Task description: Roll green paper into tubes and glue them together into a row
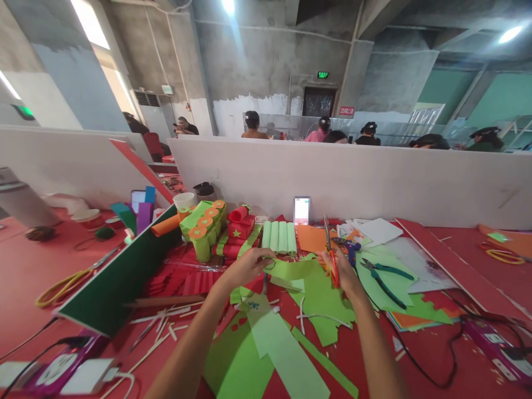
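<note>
Near the middle of the surface (25, 271), the left hand (249, 266) pinches a green paper sheet (291, 270), probably light and floppy and best held near the cut, while the right hand (344, 274) grips scissors (330, 249).

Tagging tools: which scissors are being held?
The red-handled metal scissors in the right hand, blades pointing up; the yellow-handled scissors lie untouched on the red table, far left.

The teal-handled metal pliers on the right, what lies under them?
The teal-handled metal pliers rest on a light green paper sheet; white paper shows at that sheet's far edge. What the stacked sheets cover cannot be seen.
</note>
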Available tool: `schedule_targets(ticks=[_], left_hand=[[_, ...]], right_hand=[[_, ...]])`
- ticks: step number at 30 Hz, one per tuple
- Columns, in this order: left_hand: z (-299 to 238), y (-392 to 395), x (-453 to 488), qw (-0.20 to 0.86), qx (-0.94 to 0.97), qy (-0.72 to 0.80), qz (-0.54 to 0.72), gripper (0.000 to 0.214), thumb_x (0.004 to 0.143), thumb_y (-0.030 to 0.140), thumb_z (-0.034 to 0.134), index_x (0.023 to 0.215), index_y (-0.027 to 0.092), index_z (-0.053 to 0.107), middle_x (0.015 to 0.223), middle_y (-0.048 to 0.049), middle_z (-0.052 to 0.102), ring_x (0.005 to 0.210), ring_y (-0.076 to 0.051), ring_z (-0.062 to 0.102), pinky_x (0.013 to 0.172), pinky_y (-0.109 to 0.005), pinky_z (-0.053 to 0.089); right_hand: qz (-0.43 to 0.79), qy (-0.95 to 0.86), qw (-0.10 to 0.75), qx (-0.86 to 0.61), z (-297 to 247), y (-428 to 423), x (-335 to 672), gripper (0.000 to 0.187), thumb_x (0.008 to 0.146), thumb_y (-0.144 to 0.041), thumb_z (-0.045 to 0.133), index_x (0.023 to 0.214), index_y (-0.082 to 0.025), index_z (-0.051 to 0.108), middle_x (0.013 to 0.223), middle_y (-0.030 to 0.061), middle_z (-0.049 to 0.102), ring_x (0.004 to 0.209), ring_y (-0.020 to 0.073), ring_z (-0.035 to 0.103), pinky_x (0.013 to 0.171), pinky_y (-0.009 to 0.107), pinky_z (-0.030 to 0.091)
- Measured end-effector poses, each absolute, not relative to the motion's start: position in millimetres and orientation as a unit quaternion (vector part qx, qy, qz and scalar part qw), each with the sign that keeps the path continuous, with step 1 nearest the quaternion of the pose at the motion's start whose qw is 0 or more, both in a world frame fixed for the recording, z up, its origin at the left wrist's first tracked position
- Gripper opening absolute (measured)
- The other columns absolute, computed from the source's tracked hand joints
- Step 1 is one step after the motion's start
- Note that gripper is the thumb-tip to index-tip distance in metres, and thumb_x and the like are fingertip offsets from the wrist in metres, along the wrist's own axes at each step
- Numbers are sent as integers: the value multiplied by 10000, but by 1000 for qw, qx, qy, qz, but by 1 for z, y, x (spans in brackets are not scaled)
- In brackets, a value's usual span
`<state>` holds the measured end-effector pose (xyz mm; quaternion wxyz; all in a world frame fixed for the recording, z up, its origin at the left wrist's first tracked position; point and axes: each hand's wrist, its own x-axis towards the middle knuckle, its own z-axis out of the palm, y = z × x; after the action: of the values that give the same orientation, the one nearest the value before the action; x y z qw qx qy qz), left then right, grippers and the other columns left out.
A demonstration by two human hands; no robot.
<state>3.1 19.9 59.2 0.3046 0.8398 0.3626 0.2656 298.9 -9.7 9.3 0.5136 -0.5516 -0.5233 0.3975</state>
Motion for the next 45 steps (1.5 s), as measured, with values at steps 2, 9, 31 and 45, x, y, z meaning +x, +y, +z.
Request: schedule_targets(ticks=[2, 9, 31, 45], left_hand=[[64, 18, 3, 300, 839, 359, 277, 269, 923, 307, 438, 995, 179, 664, 896, -60, 668, 729, -166, 570, 642, -242, 413], [72, 22, 1, 337, 784, 356, 380, 247, 906, 379, 510, 908, 166, 634, 679, 11, 529, 568, -108, 462, 531, -212, 378], [92, 18, 13, 562, 492, 318, 584, 285, 704, 341, 780, 873, 176, 620, 711, 34, 551, 561, -49, 495, 460, -118, 419], [78, 26, 1, 447, 634, 405, 484, 298, 791, 427, 664, 911, 160, 606, 594, 61, 463, 503, -74, 431, 459, -173, 357]], right_hand=[[391, -528, 500, -564, 3, -7, 303, 462, 683, -515, 742, 971, -218, 537, 913, 67, 709, 780, 236, 670, 585, 294, 521], [411, -526, 467, -581, -6, -8, 306, 450, 656, -486, 767, 904, -238, 485, 864, 14, 677, 717, 200, 646, 607, 305, 511], [569, -482, 576, -336, 6, -25, 277, 331, 649, -400, 783, 922, -277, 642, 889, 29, 660, 651, 170, 583, 515, 280, 455], [423, -406, 659, -471, 23, -23, 313, 335, 747, -507, 683, 944, -238, 644, 867, 36, 719, 719, 230, 682, 658, 360, 549]])
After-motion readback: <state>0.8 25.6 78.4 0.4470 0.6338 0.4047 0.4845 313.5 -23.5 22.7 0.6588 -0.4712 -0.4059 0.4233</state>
